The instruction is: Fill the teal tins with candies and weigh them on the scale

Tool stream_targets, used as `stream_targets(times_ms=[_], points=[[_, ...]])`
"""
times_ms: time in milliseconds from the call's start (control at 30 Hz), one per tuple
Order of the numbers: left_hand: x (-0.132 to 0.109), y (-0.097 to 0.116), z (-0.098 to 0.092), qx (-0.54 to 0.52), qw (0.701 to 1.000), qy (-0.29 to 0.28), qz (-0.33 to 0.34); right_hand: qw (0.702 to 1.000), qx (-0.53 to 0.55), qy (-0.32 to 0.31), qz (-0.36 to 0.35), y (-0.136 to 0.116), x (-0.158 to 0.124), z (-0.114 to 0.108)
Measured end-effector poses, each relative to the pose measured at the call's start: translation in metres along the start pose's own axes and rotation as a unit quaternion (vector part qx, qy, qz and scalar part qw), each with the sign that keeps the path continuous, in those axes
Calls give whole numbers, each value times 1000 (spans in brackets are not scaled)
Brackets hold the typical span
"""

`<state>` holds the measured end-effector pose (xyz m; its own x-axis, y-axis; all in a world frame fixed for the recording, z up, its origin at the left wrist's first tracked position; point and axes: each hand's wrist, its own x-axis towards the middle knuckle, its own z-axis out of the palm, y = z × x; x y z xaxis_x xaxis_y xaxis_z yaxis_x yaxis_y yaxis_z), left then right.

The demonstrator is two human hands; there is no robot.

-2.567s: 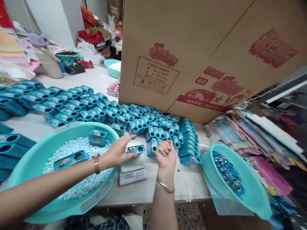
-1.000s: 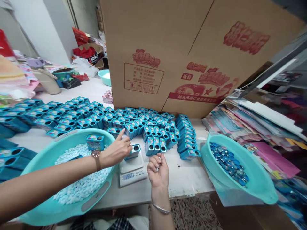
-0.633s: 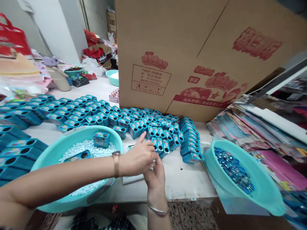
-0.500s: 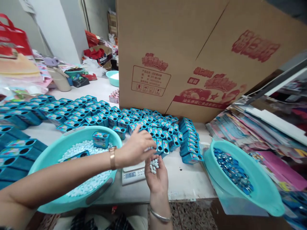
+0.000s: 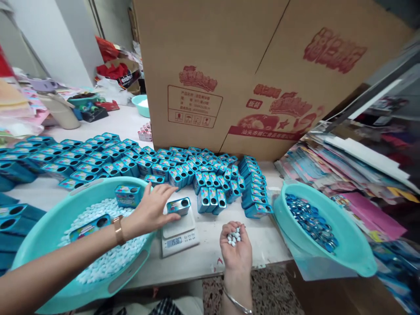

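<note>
From my end, the blue candy tin (image 5: 179, 206) sits on the pan of the white digital scale (image 5: 177, 227), opening showing on its top, display lit but too small for me to read surely. For a clean weigh, I'd want thumb and fingers clear of tin and pan, since any contact would likely skew the figure; I'd also keep the loaded palm level and cupped, as those bits look ready to roll.

Left hand (image 5: 155, 205): loosely spread, thumb out at the tin's lower edge. Can't tell whether it touches; I see nothing held. Right hand (image 5: 236, 245): palm up, fingers half curled round a small heap of pale tablets (image 5: 234, 237), off to the scale's right, over the near table edge.

Around: teal basin (image 5: 101, 189) with more pale tablets and two tins in it, under the left forearm; tin rows (image 5: 213, 199) behind the scale, in front of a big carton (image 5: 197, 39); second basin (image 5: 351, 245) of blue-and-silver caps (image 5: 311, 223), far right.
</note>
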<state>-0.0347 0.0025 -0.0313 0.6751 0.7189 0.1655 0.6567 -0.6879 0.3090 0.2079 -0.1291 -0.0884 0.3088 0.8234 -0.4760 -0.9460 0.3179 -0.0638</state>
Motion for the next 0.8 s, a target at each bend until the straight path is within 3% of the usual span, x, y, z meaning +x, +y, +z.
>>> stream_targets(times_ms=[167,300,400,467,633,733,800], points=[[7,3,27,66,995,-53,43,1000,-11,-16,-9,-5,-5,-4],[18,28,29,42,992,-38,112,997,-6,-24,-66,-39,-21,-16],[35,75,32,-9,983,-31,179,991,18,-21,-127,-74,-36,-28],[54,118,45,-38,975,-28,217,986,53,-11,-155,-95,-46,-34],[120,212,114,-45,961,4,274,973,106,6,-203,-128,-66,-45],[155,244,149,-31,965,8,258,966,110,24,-232,-138,-75,-51],[167,253,158,-31,972,16,231,965,100,32,-239,-142,-79,-56]])
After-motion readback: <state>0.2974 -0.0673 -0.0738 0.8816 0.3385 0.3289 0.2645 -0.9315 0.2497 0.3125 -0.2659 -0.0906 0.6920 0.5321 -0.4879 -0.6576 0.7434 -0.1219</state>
